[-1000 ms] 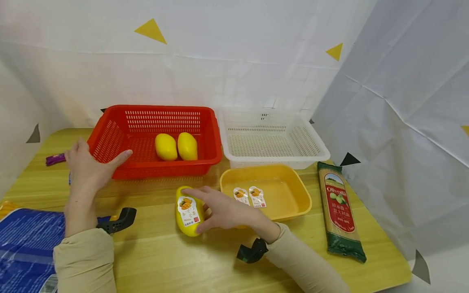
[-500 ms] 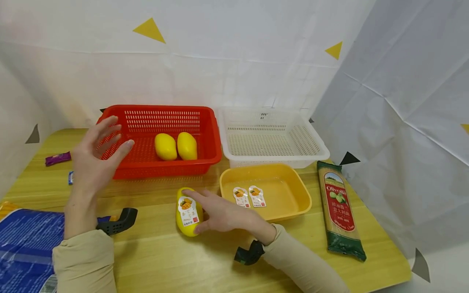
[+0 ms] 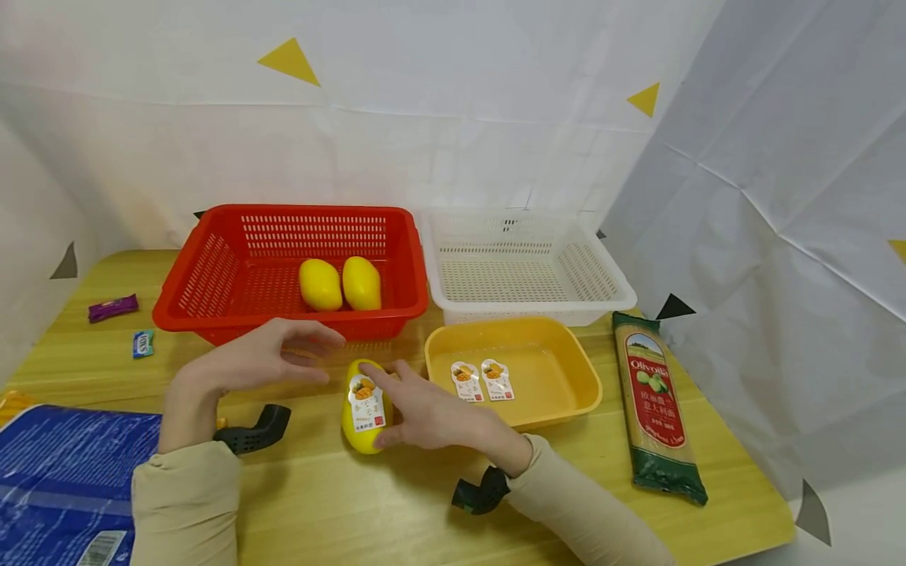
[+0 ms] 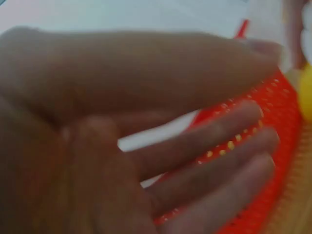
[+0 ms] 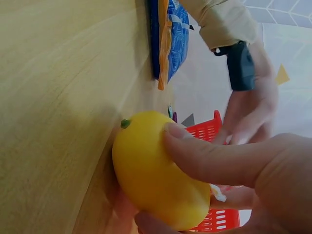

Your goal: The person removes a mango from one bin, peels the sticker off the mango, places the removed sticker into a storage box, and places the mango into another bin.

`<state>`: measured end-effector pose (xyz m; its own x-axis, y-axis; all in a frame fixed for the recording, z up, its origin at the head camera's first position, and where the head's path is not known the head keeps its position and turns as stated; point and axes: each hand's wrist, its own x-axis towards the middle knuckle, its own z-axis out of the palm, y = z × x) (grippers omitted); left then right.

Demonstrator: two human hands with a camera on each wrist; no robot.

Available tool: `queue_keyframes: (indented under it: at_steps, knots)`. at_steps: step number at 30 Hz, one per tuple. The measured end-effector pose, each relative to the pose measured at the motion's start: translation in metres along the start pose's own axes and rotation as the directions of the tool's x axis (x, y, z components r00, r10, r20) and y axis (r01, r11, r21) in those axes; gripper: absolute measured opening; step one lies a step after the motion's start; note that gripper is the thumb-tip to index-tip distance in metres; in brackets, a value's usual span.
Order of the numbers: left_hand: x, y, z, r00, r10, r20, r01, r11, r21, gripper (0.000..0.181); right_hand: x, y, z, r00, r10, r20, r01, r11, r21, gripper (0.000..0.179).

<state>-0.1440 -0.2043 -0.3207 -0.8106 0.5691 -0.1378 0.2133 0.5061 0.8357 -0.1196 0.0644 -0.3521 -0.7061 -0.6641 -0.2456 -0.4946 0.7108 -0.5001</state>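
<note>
A yellow mango (image 3: 351,432) with a white mango-picture label (image 3: 366,405) lies on the wooden table. My right hand (image 3: 442,413) grips it from the right, thumb on the near side and fingers at the far end. In the right wrist view the thumb presses the side of the mango (image 5: 151,165), and its green stem end shows. My left hand (image 3: 265,358) hovers just left of the mango, palm toward it, fingers loosely bent and holding nothing. The left wrist view is blurred; the left hand (image 4: 146,161) has its fingers spread before the red basket.
Two mangoes sit in the red basket (image 3: 233,321). Beside it stands a white basket (image 3: 495,281). A yellow tray (image 3: 541,377) holds two labels (image 3: 482,380). Pasta (image 3: 658,409) lies right; a blue bag (image 3: 71,479), purple candy (image 3: 113,308) and small blue packet (image 3: 143,344) lie left.
My left hand has come away from the red basket's left side and swung right and nearer, toward the labelled mango. The right hand stays on the mango, almost unmoved.
</note>
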Motion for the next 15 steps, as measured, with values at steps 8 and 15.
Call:
queue_keyframes:
  at_steps: [8,15]
  knots:
    - [0.024,-0.017,0.017,0.985,-0.021,0.173,0.032,0.997,-0.065,0.058,-0.001,-0.003,0.002,0.999,-0.018,-0.046,0.016,0.999,-0.039,0.094]
    - [0.029,-0.021,0.02,0.98,0.005,0.201,0.011,0.997,-0.079,0.064,0.001,-0.005,0.003,0.997,-0.004,-0.08,0.0,0.999,-0.052,0.092]
